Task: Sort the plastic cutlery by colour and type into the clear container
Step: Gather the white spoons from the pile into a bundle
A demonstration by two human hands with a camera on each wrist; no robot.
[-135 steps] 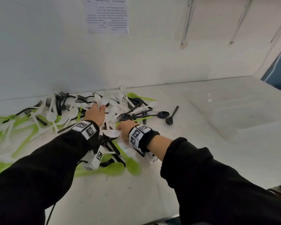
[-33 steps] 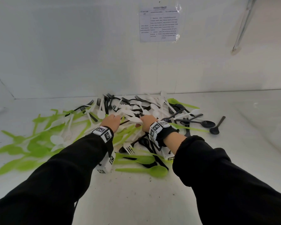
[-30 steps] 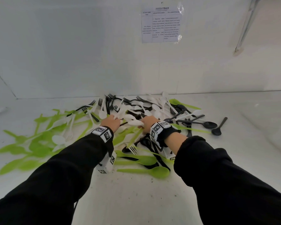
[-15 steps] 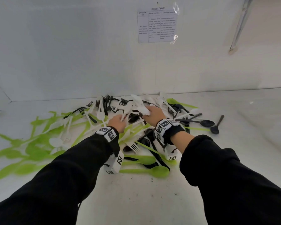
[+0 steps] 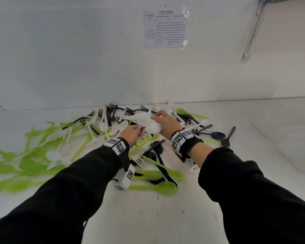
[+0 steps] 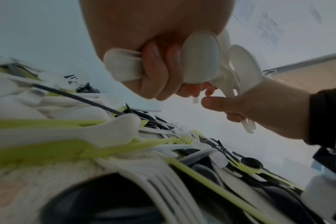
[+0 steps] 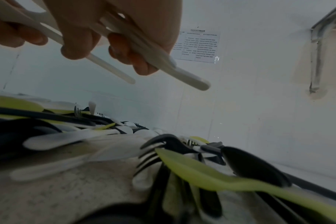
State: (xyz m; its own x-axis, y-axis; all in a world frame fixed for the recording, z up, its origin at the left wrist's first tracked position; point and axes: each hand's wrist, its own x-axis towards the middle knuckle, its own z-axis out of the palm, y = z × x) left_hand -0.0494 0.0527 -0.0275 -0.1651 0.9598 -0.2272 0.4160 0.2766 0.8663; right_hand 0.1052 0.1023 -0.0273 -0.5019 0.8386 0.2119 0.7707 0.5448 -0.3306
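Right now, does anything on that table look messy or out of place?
Yes: green, white and black cutlery lies jumbled, unsorted, across the table. Both the left hand and right hand hold white spoons. No container shows.

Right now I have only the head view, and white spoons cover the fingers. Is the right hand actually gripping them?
Observer: Yes. The right wrist view shows the right hand with its fingers curled round several white handles, whose ends stick out past the fingers.
Operator: And the left hand?
Observer: The left wrist view shows the left hand closed in a fist round a white spoon, whose bowl pokes out at the side.
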